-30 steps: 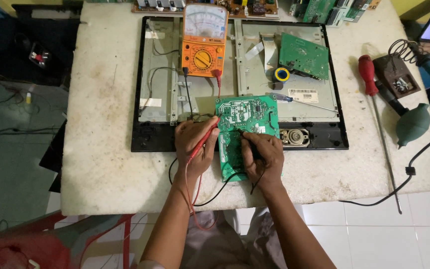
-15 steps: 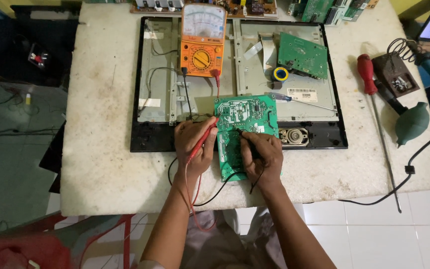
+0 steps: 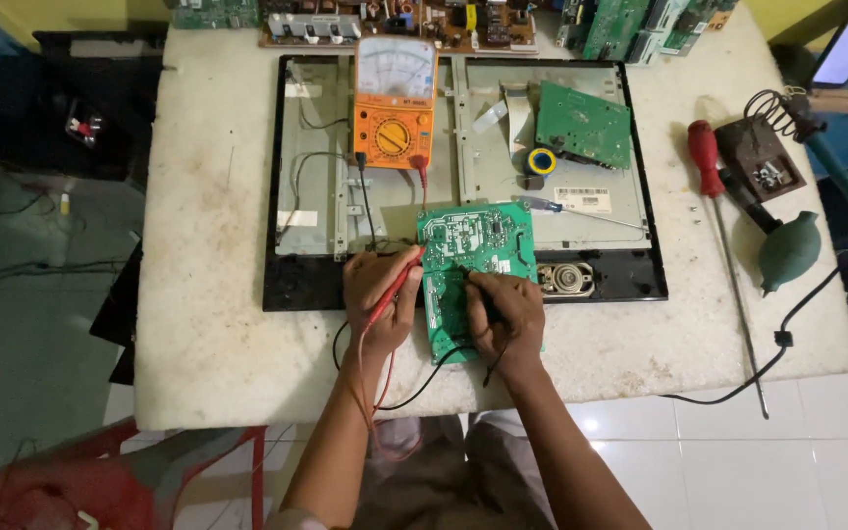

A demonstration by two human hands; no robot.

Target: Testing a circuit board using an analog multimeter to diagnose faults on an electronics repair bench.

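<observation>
Both hands grip probes, left hand (image 3: 377, 287) the red probe (image 3: 394, 293), right hand (image 3: 504, 312) a black one, touching my green circuit board (image 3: 473, 245); I judge testing midway, meter (image 3: 394, 103) connected

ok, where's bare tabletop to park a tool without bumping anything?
Free: the wide left strip of the table, between its left edge and the open monitor chassis. Also the front right corner, below the chassis. Crowded: right side with the red screwdriver and green blower bulb; the back edge, lined with boards.
</observation>
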